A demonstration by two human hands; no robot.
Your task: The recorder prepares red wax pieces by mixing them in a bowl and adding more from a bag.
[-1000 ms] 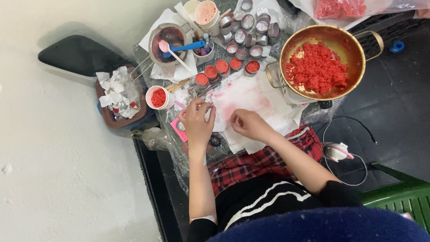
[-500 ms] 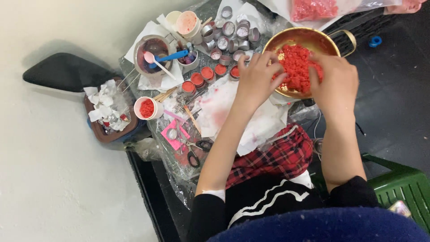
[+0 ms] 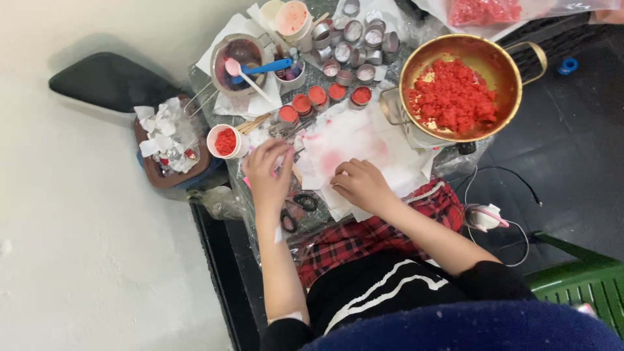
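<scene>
Brass pot [image 3: 513, 78] of red crumbs is listed at two o'clock; stained white paper [image 3: 354, 140] at centre of the surface, pinned by the right hand [image 3: 361, 185], grip curled, contents unclear. Left hand [image 3: 268, 170], grip released, is spread at nine o'clock beside a crumb-filled cup [image 3: 225, 141]; a nudge could tip it.

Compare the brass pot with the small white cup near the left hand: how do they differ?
The brass pot is far larger than the white cup. The pot is golden metal with side handles; the cup is plain white, no handle visible. The pot stands beyond the right hand, the cup beside the left hand. Both hold red crumbly bits.
</scene>
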